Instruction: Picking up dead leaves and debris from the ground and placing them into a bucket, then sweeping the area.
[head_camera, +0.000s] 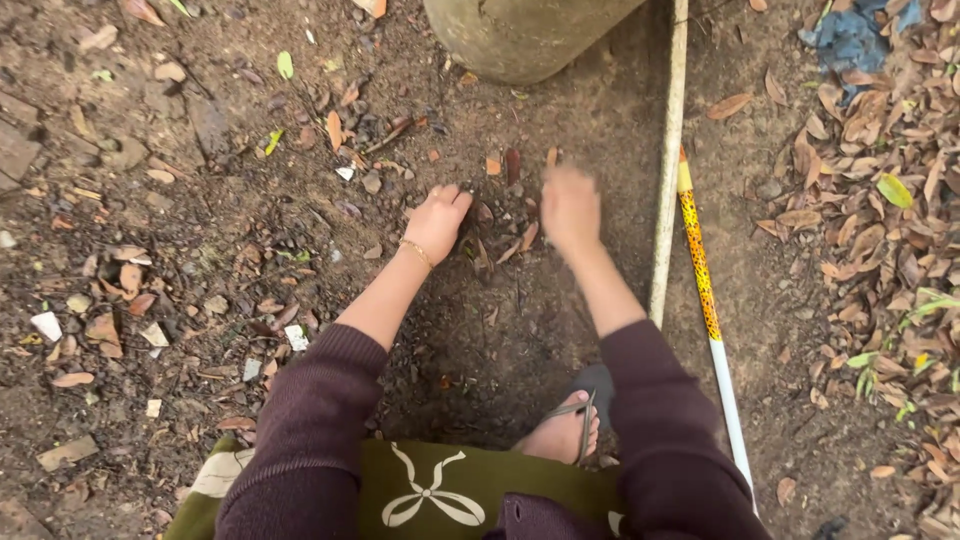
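On the dark soil (500, 330), the left hand (437, 222) presses down, fingers curled; right hand (570, 208) blurred, fingers' state unclear.

Single head view, steep downward, close above soil (520, 330); own lap at bottom edge.

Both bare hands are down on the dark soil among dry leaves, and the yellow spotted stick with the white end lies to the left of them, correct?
Not quite. The head view shows the yellow spotted stick with the white end lying to the right of the hands, beside a pale pole. Left hand and right hand are on the dark soil.
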